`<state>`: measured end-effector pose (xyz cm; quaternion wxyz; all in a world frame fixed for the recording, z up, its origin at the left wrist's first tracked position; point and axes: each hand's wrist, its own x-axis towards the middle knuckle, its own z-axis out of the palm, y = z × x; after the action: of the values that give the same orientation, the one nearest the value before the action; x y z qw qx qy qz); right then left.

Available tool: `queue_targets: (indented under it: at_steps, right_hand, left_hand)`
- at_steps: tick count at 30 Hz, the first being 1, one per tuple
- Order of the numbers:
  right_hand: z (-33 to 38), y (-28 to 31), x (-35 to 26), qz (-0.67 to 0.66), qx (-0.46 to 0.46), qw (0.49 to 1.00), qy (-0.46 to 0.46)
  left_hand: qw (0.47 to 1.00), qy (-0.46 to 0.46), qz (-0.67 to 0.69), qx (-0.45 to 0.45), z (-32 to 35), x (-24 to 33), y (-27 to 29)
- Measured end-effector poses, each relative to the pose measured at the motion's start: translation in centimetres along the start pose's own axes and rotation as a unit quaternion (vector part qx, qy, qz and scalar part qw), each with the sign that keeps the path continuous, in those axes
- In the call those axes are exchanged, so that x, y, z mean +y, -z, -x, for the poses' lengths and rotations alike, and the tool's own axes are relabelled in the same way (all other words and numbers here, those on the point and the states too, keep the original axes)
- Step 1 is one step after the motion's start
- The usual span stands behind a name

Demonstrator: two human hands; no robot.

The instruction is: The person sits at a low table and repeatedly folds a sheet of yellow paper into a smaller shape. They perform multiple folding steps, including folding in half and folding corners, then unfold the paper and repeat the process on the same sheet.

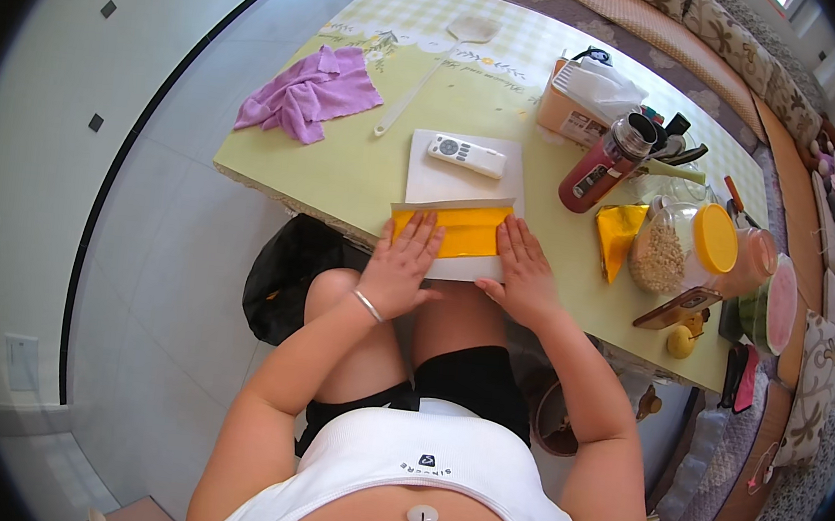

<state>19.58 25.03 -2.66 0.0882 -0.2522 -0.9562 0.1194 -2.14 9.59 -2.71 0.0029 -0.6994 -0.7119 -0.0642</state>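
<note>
My left hand [405, 264] lies with fingers stretched flat on the left part of a shiny yellow sheet [467, 231]. At the sheet's right end my right hand [525, 274] rests the same way, fingers extended. The sheet looks folded, with a greyish strip along its far edge; I cannot tell its material. Beneath it is a flat white board or box [465, 189] at the table's near edge. A white remote control [467, 155] lies on its far part, beyond my fingers.
Left on the table [276, 162] are a purple cloth [313, 90] and a long-handled fly swatter [416, 90]. To the right stand a tissue box [573, 105], a dark red bottle [602, 168], a yellow-lidded jar [661, 254], a golden packet [619, 235], a phone [676, 308] and a cut watermelon [770, 310].
</note>
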Motion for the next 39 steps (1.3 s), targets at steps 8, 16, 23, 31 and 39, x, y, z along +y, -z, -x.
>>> queue_targets:
  at_steps: [8, 16, 23, 31, 39]
  right_hand:
    - [0.6, 0.6, 0.4, 0.043, -0.010, 0.999, -0.026]
    - [-0.3, 1.7, -0.7, 0.113, -0.009, 0.993, -0.038]
    - [-1.3, 3.0, -1.8, 0.123, 0.040, 0.991, -0.016]
    - [-1.4, 1.5, -0.6, 0.116, 0.155, 0.979, 0.070]
    - [-0.5, 1.4, -1.6, 0.069, 0.206, 0.971, 0.099]
  left_hand:
    - [0.993, 0.012, -0.061, 0.099, 2.1, -1.9, 0.1]
    - [0.996, -0.029, -0.013, 0.087, -0.4, -1.2, 4.8]
    - [0.960, -0.110, -0.225, 0.125, -1.6, -2.4, 2.5]
    - [0.956, -0.161, -0.129, 0.207, -5.2, -6.2, 2.3]
    - [0.955, -0.206, -0.079, 0.197, -6.3, -8.2, 1.2]
